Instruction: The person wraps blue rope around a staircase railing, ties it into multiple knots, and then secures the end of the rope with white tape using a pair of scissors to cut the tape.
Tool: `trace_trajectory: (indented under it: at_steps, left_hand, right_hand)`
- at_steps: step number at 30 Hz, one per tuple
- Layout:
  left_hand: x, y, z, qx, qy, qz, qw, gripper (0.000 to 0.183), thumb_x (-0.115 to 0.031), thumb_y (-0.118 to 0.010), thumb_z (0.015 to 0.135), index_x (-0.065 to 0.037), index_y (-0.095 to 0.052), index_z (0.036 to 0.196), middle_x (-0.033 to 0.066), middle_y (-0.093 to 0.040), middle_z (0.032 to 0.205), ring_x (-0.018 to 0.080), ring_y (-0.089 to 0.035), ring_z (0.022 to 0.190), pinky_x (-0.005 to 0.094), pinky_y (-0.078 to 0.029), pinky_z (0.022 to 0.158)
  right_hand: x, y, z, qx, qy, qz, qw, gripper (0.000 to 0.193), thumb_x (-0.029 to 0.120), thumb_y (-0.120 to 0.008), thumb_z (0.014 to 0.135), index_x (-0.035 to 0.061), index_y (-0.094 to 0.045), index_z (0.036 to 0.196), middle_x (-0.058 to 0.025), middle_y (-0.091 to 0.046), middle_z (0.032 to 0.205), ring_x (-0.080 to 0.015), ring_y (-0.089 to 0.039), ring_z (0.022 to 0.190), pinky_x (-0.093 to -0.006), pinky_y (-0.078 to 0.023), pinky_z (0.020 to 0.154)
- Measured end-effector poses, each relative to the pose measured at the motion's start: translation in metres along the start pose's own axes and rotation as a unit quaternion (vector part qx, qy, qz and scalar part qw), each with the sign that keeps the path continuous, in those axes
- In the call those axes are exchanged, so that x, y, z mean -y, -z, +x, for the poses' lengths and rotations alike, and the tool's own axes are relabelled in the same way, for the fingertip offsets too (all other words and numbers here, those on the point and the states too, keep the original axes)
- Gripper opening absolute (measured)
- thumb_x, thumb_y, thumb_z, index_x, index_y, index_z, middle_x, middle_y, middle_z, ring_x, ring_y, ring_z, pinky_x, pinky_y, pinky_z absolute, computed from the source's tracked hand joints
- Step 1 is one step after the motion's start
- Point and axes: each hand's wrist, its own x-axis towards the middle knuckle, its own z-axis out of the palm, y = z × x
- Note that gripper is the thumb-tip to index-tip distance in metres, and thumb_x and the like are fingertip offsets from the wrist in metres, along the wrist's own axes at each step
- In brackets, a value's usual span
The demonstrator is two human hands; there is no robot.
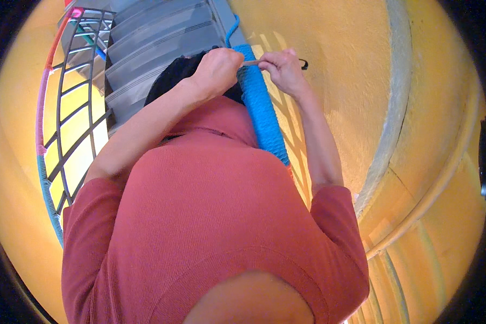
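Observation:
A handrail wrapped in bright blue yarn (262,110) runs down the stairs toward my chest. My left hand (218,69) is a closed fist pressed against the rail's left side near its top. My right hand (283,70) is on the rail's right side, with fingers pinched. A thin tan stick (251,63) spans across the rail between both hands, its ends inside their grips. A loose blue strand (231,29) trails upward from the wrapped part. My red knit shirt (210,216) hides the rail's lower end.
Grey stair steps (156,43) descend ahead. A dark metal grid railing (73,119) stands on the left, its rim wound with pink, red and teal yarn. A yellow plaster wall (356,81) rises on the right, with a small black hook (304,65) beside my right hand.

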Motion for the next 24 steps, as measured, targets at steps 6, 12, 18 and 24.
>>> trace_trajectory:
  at_steps: [6, 12, 18, 24]
  left_hand:
    - [-0.008, 0.01, 0.005, 0.073, 0.007, 0.001, 0.997, 0.012, 0.002, -0.059, 0.067, -0.004, -0.06, 0.078, 0.0165, -0.063, 0.079, 0.037, -0.062, 0.081, 0.0468, -0.049, 0.07]
    - [-0.014, 0.013, 0.04, 0.135, -0.095, 0.046, 0.985, 0.013, -0.006, -0.061, 0.069, -0.005, -0.063, 0.082, 0.0154, -0.065, 0.08, 0.036, -0.063, 0.08, 0.0461, -0.051, 0.068]
    - [-0.03, 0.019, 0.065, 0.219, -0.134, 0.109, 0.96, 0.012, -0.007, -0.062, 0.067, -0.005, -0.067, 0.078, 0.0172, -0.065, 0.078, 0.0361, -0.064, 0.079, 0.0445, -0.052, 0.068]
    - [-0.032, 0.025, 0.07, 0.215, -0.136, 0.132, 0.958, 0.009, -0.006, -0.061, 0.067, -0.004, -0.066, 0.075, 0.0183, -0.064, 0.074, 0.0378, -0.064, 0.075, 0.0448, -0.053, 0.065]
  right_hand:
    - [-0.006, -0.006, -0.008, -0.028, -0.002, 0.103, 0.994, 0.007, 0.019, -0.064, 0.081, 0.0115, -0.064, 0.08, -0.0059, -0.062, 0.069, -0.0259, -0.057, 0.067, -0.036, -0.036, 0.077]
    - [-0.015, -0.055, -0.031, -0.129, -0.079, 0.259, 0.954, 0.008, 0.006, -0.062, 0.081, 0.0057, -0.064, 0.089, -0.0088, -0.064, 0.081, -0.0263, -0.06, 0.082, -0.0365, -0.044, 0.075]
    - [-0.019, -0.081, -0.039, -0.151, -0.136, 0.33, 0.922, 0.015, 0.0, -0.057, 0.082, 0.0036, -0.063, 0.096, -0.0115, -0.064, 0.082, -0.0242, -0.062, 0.079, -0.0343, -0.048, 0.071]
    - [-0.019, -0.083, -0.041, -0.149, -0.155, 0.37, 0.904, 0.01, 0.001, -0.056, 0.083, 0.0036, -0.062, 0.091, -0.0119, -0.06, 0.07, -0.0193, -0.06, 0.065, -0.0316, -0.046, 0.059]
